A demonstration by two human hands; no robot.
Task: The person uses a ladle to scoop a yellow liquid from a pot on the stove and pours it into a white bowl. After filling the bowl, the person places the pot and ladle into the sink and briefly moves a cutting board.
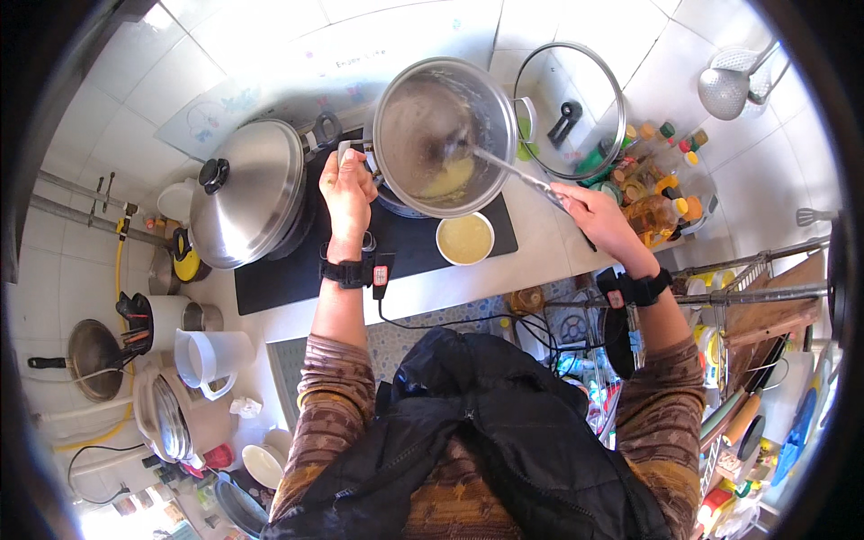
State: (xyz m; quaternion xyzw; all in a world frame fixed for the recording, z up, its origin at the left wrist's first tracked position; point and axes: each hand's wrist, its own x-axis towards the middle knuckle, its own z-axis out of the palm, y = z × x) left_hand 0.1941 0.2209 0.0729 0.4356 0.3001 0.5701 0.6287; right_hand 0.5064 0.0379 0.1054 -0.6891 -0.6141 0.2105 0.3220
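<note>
My left hand (347, 185) grips the side handle of a stainless steel pot (442, 138), which looks tilted, above the black hob (405, 236). Inside the pot is some pale yellow food (449, 177). My right hand (590, 212) holds the long metal handle of a ladle or spoon (516, 172); its head is down in the pot, blurred. A white bowl (465, 239) filled with yellow food stands below the pot, near the hob's front right edge. To the right of the pot, a glass lid (570, 111) with a black handle leans against the tiled wall.
A lidded steel wok (250, 196) sits on the left of the hob. Bottles (658, 209) crowd the counter's right corner. A white plastic jug (212, 358) and a rice cooker (182, 415) stand at the left. Skimmers (722, 91) hang upper right; a wire rack (756, 290) is at the right.
</note>
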